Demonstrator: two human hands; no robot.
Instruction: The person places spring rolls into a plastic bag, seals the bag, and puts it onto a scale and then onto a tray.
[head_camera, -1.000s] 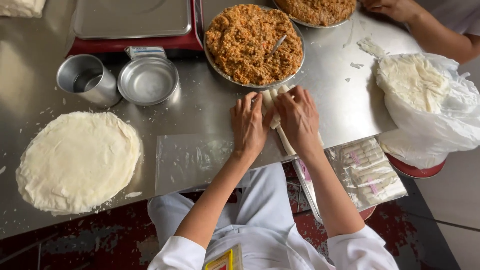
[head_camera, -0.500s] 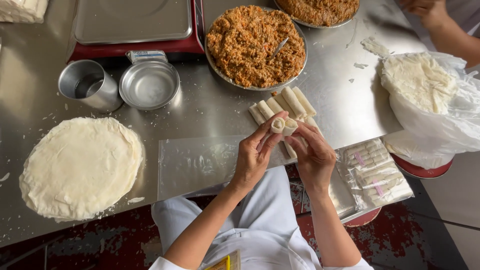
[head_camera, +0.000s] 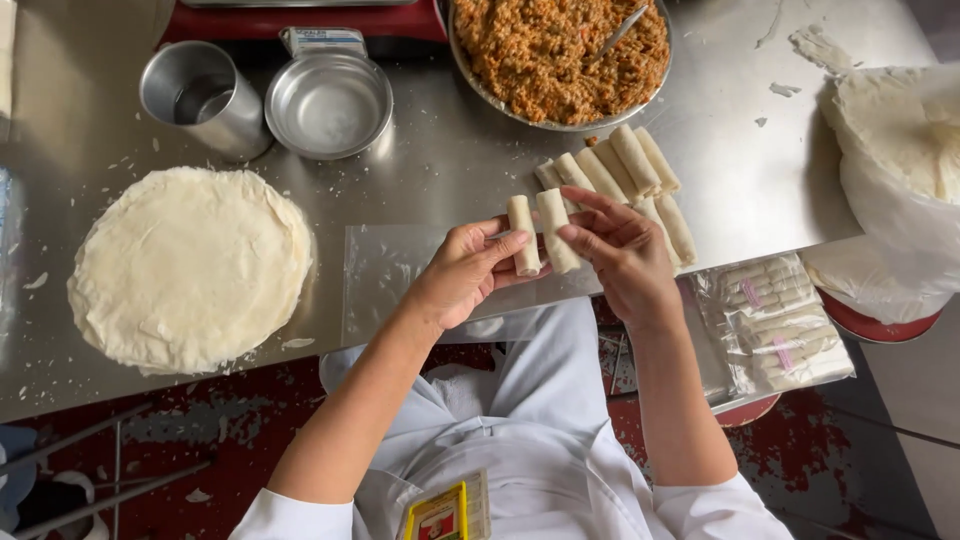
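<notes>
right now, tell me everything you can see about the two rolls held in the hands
The two rolls are pale, cream-white cylinders of thin wrapper, smooth, with folded-in ends. They stand side by side, touching, long axes pointing away from the person, held just above the clear plastic sheet. The left hand pinches the left roll with thumb and fingertips; the right hand grips the right one. Behind them, more finished rolls lie in a slanted row on the steel table.

White short-sleeved uniform, bare forearms
</notes>
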